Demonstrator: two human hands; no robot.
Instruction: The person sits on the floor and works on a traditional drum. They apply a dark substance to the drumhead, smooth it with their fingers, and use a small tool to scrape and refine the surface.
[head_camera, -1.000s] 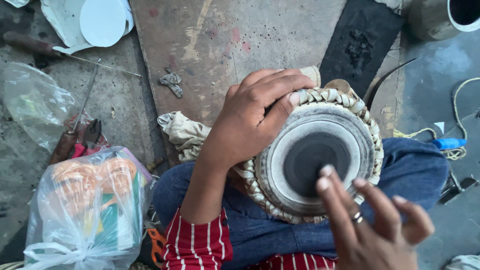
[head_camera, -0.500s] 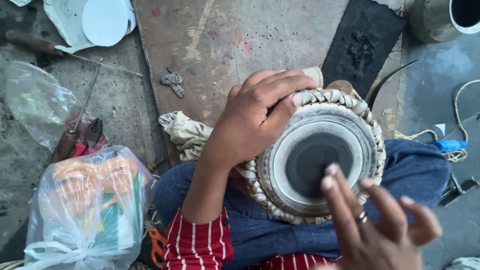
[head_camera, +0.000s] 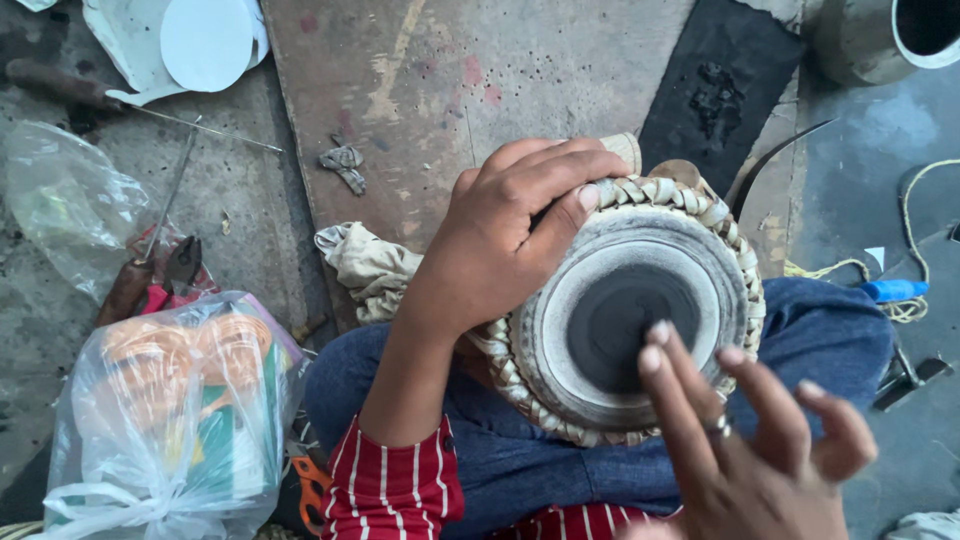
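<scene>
A worn wooden board covers most of the ground at the top, with a black mat lying beside it to the right. Below them the person's legs in blue jeans stretch across the bottom, and a red sleeve with white stripes shows at the lower edge.

On the lap rests a small drum — round, with a pale skin, a dark circle in the middle and a woven braid around the rim. It sits tilted, its face turned up toward the camera, between the two hands.

At the lower left stands a clear plastic bag stuffed with orange and green things. A second, nearly empty clear bag lies higher up on the left.

The left hand grips the drum's upper left edge, fingers curled over the braid and thumb pressed on the skin. The right hand is open and holds nothing — its fingers are spread, with two fingertips over the dark circle; whether they touch it I cannot tell. A ring sits on one finger.

A crumpled beige rag lies just left of the drum. Red-handled pliers lie near the bags, a white disc lies at the top left, and a blue handle lies at the right.
</scene>
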